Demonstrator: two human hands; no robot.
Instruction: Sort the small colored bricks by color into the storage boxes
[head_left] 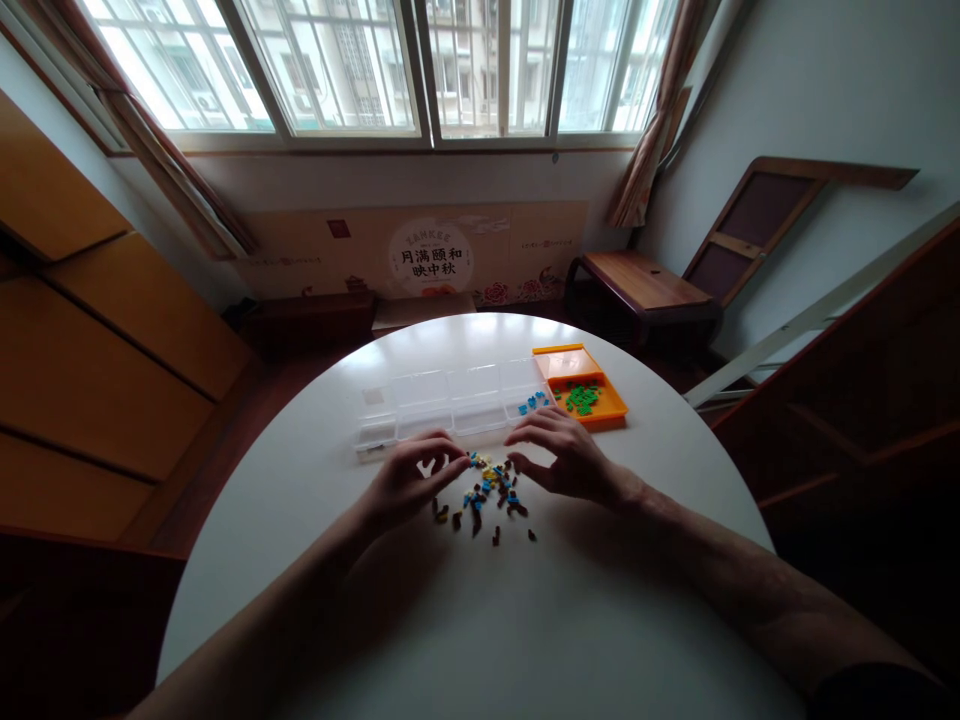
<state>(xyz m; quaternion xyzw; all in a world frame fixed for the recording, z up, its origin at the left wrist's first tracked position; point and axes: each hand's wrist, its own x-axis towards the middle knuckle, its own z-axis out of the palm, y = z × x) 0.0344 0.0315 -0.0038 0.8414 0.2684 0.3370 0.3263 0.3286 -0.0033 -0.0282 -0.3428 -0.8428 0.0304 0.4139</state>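
Note:
A loose pile of small toy building bricks (pixel 491 482), blue, yellow and dark brown, lies on the white round table (pixel 480 620). My left hand (pixel 412 478) is at the pile's left edge, its thumb and index fingertips together; whatever may be between them is too small to make out. On the other side, my right hand (pixel 566 455) hovers with thumb and fingers apart and nothing visible in it. Beyond the hands lies a clear plastic compartment box (pixel 424 390), with blue bricks (pixel 534 403) in its right front compartment. Green bricks (pixel 583 398) fill part of an orange box (pixel 616 408).
A few dark bricks (pixel 496 536) lie scattered on the near side of the pile. The curved table edge faces a window wall. A low wooden chair (pixel 645 280) stands beyond at right, and wooden cabinets (pixel 97 400) are at left.

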